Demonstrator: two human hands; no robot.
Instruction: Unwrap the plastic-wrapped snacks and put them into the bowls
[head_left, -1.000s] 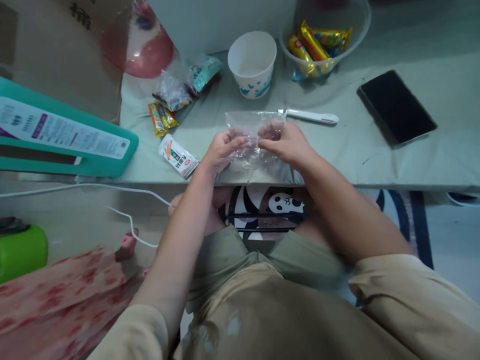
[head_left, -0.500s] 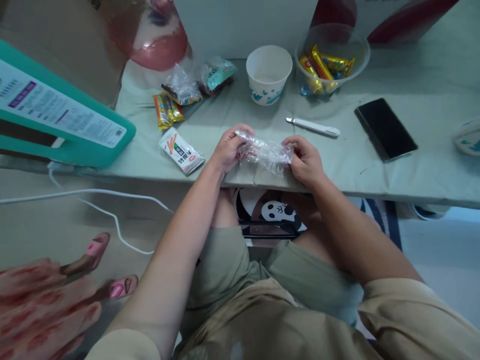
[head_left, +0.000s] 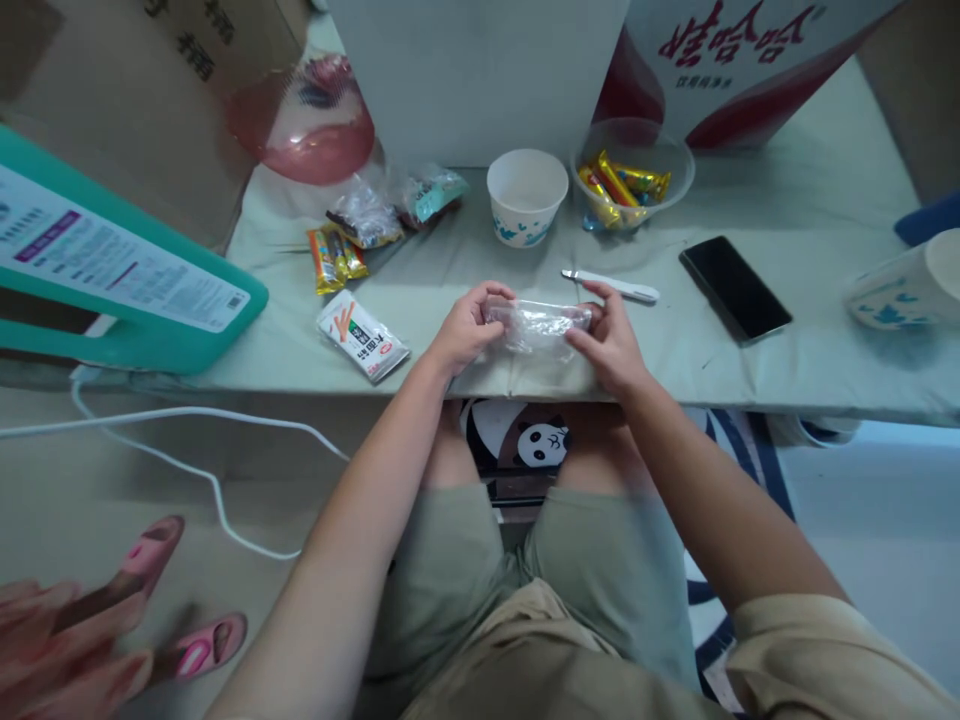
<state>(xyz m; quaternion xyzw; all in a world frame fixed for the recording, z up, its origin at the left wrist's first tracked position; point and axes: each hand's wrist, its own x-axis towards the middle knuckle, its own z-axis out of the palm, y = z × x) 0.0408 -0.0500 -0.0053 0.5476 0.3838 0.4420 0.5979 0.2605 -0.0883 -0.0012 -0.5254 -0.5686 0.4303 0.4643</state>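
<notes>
A clear plastic bag [head_left: 538, 327], rolled into a narrow bundle, is stretched between both my hands at the near edge of the green-covered table [head_left: 750, 370]. My left hand [head_left: 469, 325] pinches its left end with curled fingers. My right hand [head_left: 609, 340] pinches its right end. What the bag holds, if anything, I cannot make out.
Beyond my hands lie a white pen-like tool [head_left: 611, 286], a black phone [head_left: 733, 288], a white paper cup [head_left: 526, 196] and a clear bowl of yellow candies [head_left: 630, 182]. Snack packets [head_left: 361, 335] lie at left beside a teal box [head_left: 112, 270]. Another person's pink-slippered feet [head_left: 161, 600] stand at lower left.
The flat bag has been gathered and rolled into a narrow bundle between my hands. The view has tilted up and back, showing more of the table's far side.
</notes>
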